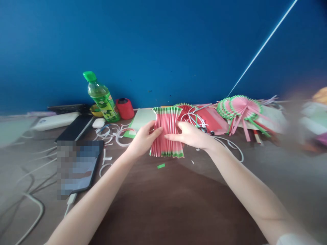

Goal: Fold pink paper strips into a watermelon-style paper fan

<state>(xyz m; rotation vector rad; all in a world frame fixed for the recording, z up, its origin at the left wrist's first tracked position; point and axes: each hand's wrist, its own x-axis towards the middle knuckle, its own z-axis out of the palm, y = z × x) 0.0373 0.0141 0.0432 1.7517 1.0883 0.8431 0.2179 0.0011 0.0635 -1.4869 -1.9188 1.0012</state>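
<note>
Between my two hands is a pleated paper sheet [167,119], pink with green and white bands along its top and bottom edges. My left hand [145,136] grips its left side, thumb laid across the front folds and fingers behind. On the other side, my right hand [190,135] holds the right part, with thumb and a finger on the pleats. The folds are squeezed together at the middle and flare a little at both ends. Just below it lies a small green paper scrap [161,166] on the dark table.
A green-capped drink bottle [103,98] and a red thread spool [125,109] stand at the wall. Left are a phone [81,168] with a cable and white wire coils [125,136]. Finished pleated paper fans [241,107] and red paper sheets [213,119] lie right.
</note>
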